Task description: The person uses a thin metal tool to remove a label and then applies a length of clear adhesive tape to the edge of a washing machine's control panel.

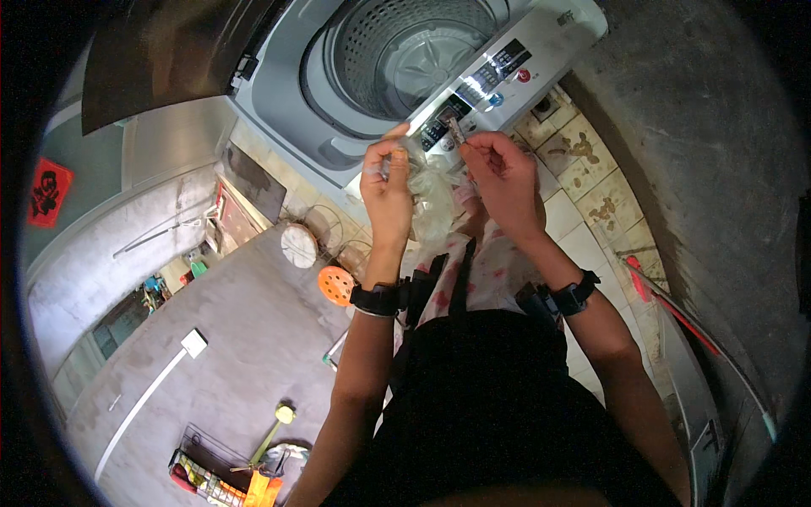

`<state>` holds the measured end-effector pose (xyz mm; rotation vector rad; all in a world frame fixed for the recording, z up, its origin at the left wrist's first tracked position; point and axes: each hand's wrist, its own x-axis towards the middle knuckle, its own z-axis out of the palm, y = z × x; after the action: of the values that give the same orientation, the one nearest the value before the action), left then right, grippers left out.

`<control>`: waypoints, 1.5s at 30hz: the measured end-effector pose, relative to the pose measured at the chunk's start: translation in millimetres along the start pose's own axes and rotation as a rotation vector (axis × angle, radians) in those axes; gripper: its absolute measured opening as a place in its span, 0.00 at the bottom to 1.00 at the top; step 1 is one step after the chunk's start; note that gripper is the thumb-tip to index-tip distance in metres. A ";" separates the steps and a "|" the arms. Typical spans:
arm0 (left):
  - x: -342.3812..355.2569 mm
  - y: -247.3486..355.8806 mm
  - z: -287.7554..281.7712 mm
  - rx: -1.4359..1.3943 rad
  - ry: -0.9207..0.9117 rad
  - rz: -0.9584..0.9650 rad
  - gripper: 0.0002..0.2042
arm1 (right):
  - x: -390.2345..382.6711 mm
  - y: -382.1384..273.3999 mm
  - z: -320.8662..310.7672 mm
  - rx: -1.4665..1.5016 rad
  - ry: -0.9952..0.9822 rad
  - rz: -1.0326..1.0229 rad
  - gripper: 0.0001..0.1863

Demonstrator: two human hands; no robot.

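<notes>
My left hand [386,190] is closed around a crumpled, clear plastic bag [433,203], which hangs down between my two hands. My right hand [507,177] pinches a small, narrow, greyish strip [456,131] between thumb and fingertips; what it is exactly cannot be made out. Both hands are held in front of the near edge of a grey top-loading washing machine [283,110], beside its lit control panel [477,84]. The lid [160,59] stands raised, and the metal drum [414,51] shows inside.
An orange perforated round thing [336,286] and a pale round lid-like thing [299,246] are at my left. A red-headed pole [676,308] leans at the right by the dark wall [718,169]. A wire basket [207,482] with oddments is at lower left. Stained tiles [583,148] cover the floor.
</notes>
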<state>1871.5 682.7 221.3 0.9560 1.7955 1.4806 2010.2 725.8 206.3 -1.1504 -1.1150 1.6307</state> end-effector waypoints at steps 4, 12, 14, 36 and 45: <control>3.2 6.9 -1.6 -0.297 0.032 -0.337 0.05 | -2.0 -4.5 2.5 0.084 0.042 0.018 0.03; -17.3 11.1 -48.8 0.042 -0.048 -0.304 0.03 | 1.5 -16.2 -18.6 -0.035 0.097 0.068 0.05; -24.8 9.1 -75.1 0.070 -0.084 -0.234 0.02 | 2.4 -12.7 -22.1 -0.022 0.095 0.032 0.05; -43.4 51.8 -173.4 0.714 -0.123 0.020 0.07 | -23.1 3.6 31.1 -0.106 -0.228 0.112 0.04; -16.5 20.7 -62.8 0.718 -0.179 0.238 0.12 | -28.1 5.9 17.8 -0.049 -0.165 0.122 0.03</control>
<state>1831.9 637.4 253.4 1.6348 2.1680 0.8167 1998.9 694.3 210.4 -1.1511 -1.2147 1.8286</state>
